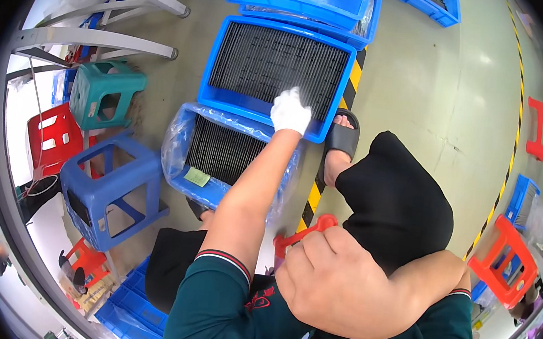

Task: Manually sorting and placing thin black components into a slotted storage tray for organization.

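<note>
I see the left arm stretched well forward and down, bare from the green sleeve cuff to the wrist, ending in the left hand (290, 111) in a white glove. That hand rests on the near edge of the blue tray (231, 35), fingers curled down onto the rows of thin black parts (274, 63) that fill it. Its grip looks partly closed against the parts, but I cannot tell whether it has pinched anything.

The right arm is folded in tight across the chest. The right hand (333, 275) is bare and sits close under the camera, curled into a loose fist with the knuckles up; I see nothing in it, so I read that grip as closed on nothing.

The tray lies on the floor ahead of the knees. Just nearer, touching its front edge, is a second blue tray wrapped in clear plastic (187, 133) with a small green label. A blue stool (112, 184) stands to the left, a sandalled foot (339, 151) to the right.
</note>
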Demonstrator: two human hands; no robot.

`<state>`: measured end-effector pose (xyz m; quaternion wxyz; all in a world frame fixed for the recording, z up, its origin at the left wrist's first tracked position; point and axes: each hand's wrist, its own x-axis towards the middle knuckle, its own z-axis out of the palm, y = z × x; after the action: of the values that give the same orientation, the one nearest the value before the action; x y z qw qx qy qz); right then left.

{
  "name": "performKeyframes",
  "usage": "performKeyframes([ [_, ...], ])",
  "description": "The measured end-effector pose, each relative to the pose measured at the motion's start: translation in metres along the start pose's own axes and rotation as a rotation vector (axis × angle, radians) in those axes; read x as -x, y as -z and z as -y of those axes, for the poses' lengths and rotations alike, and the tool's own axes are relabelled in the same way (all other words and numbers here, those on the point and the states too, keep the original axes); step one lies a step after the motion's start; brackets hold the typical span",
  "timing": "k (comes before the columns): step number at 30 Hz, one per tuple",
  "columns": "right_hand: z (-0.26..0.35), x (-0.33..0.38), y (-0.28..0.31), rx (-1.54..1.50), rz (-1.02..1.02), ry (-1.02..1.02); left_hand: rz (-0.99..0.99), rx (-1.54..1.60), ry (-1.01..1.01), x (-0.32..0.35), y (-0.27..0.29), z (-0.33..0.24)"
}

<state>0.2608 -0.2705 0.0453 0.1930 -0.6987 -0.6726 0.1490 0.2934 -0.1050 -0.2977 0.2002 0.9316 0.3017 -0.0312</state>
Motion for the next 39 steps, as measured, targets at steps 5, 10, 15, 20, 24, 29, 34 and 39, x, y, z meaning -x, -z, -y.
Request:
performKeyframes([
  [5, -0.006, 0.005, 0.003, -0.013, 0.008, -0.047, 0.112, -0.077, 0.012, -0.002, -0.002, -0.037],
  [10, -0.009, 0.008, 0.007, -0.031, 0.03, -0.024, 0.082, -0.182, -0.013, -0.01, -0.005, -0.046],
  [15, -0.013, 0.01, 0.01, -0.035, 0.006, -0.013, 0.106, -0.237, -0.065, -0.021, -0.004, -0.05],
  [20, -0.013, 0.009, 0.011, -0.045, 0.02, -0.001, 0.127, -0.304, -0.063, -0.028, -0.01, -0.056],
  [24, -0.013, 0.009, 0.011, -0.048, -0.008, -0.001, 0.142, -0.327, -0.038, -0.036, -0.016, -0.056],
  [29, -0.015, 0.007, 0.011, -0.075, -0.016, -0.013, 0.193, -0.361, -0.066, -0.045, -0.005, -0.065],
  [34, -0.016, 0.004, 0.018, -0.076, 0.003, -0.024, 0.156, -0.34, 0.081, -0.057, -0.018, -0.065],
  [39, -0.017, 0.004, 0.013, -0.092, -0.04, -0.034, 0.093, -0.345, 0.064, -0.071, -0.028, -0.05],
])
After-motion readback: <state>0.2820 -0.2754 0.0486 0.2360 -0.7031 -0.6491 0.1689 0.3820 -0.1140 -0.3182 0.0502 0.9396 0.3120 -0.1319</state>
